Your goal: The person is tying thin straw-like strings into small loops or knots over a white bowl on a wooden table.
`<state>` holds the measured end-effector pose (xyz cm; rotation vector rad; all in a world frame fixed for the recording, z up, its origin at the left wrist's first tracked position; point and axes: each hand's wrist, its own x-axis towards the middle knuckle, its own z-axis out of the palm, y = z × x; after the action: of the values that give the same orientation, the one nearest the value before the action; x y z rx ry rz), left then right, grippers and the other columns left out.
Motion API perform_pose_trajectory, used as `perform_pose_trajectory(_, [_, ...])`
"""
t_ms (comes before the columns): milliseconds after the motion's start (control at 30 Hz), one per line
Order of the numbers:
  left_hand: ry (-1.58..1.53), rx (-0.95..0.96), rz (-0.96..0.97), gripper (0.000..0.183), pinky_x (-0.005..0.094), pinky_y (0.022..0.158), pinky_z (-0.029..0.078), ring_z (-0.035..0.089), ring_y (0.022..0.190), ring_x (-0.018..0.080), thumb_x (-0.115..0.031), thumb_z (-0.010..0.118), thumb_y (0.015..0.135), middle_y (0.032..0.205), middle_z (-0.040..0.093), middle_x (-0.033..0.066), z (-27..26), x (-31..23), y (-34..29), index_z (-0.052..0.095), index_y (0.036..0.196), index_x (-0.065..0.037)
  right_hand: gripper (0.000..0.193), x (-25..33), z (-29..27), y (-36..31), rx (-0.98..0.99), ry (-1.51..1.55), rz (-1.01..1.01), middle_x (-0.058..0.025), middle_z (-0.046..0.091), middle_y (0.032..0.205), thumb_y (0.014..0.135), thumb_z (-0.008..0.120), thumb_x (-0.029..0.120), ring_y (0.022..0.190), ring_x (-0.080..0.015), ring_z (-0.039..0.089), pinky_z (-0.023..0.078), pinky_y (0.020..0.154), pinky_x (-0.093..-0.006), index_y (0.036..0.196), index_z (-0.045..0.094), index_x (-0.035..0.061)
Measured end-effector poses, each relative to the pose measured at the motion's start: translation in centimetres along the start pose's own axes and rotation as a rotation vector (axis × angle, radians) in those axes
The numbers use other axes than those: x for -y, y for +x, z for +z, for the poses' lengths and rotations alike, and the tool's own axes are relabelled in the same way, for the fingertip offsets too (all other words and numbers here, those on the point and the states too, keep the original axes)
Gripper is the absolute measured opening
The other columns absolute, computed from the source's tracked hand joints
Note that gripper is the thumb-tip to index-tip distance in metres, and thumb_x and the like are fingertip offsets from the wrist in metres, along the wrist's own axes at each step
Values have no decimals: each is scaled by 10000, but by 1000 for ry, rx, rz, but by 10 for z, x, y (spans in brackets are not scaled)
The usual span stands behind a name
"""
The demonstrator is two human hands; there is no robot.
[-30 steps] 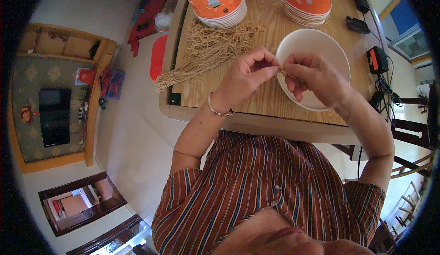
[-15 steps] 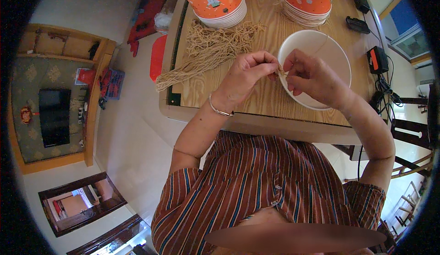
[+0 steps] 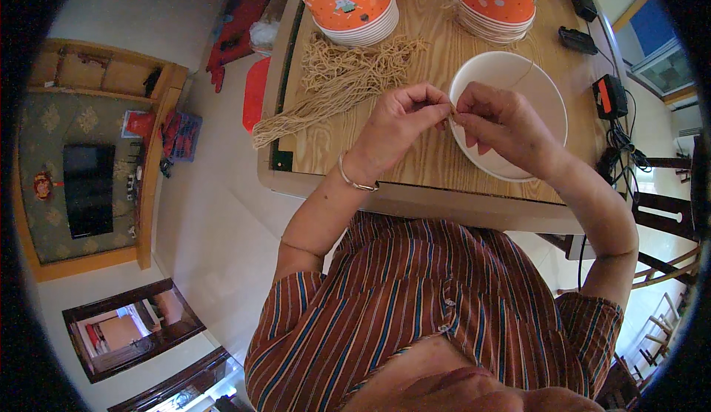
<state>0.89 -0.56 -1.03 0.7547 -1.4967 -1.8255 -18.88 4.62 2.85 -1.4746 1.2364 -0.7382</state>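
At the tub — both hands pinch a strand, fingertips closer now.

The person wears a loose reddish-brown shirt covered in narrow lengthwise stripes, some blue, some pale cream or tan, with dark lines among them; its short, wide sleeves are of the same striped cloth and stop above the elbows; the neckline opens in a V, with small fastenings just below its point (too small to tell what kind). Around the wrist of the left hand sits a slim, silvery bangle, smooth and rounded, with a gleam along its edge.
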Motion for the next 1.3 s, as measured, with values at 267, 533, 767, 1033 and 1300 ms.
perform_pose_trajectory(267, [7, 24, 41, 84, 207, 732, 461, 552, 792, 44, -66, 615, 892, 861, 618, -26, -2, 3, 1, 658, 940, -11, 91, 3, -7, 3, 39, 141, 81, 18, 528, 648, 915, 587, 122, 579, -40, 519, 436, 501, -198, 852, 580, 56])
perform_pose_trajectory(533, [126, 45, 107, 77, 205, 695, 441, 533, 784, 39, -48, 620, 883, 858, 583, -26, -2, 0, 0, 652, 930, 4, 94, 3, -8, 4, 52, 303, 120, 17, 500, 629, 889, 566, 140, 514, -52, 456, 370, 453, -208, 858, 584, 54])
perform_pose_trajectory(767, [236, 54, 153, 63, 223, 688, 439, 540, 780, 60, -47, 648, 860, 847, 575, -3, -2, 0, 1, 653, 890, 8, 63, 4, -9, 6, 54, 431, 204, 20, 491, 654, 867, 564, 121, 500, -60, 452, 361, 445, -201, 861, 588, 63])
perform_pose_trajectory(1033, [278, 21, 160, 78, 226, 690, 445, 547, 781, 60, -59, 698, 832, 822, 587, -7, 1, 0, 0, 650, 869, -10, 173, -2, -10, 6, 81, 518, 223, 8, 494, 626, 886, 601, 200, 500, -80, 461, 354, 430, -233, 837, 614, 34])
perform_pose_trajectory(1300, [165, 62, 66, 48, 219, 764, 456, 554, 842, 72, -22, 642, 869, 896, 565, -14, -2, 3, -2, 622, 911, -12, 208, 1, -13, 4, 134, 631, 306, 34, 441, 625, 907, 603, 234, 485, -71, 408, 306, 415, -234, 817, 587, 47])
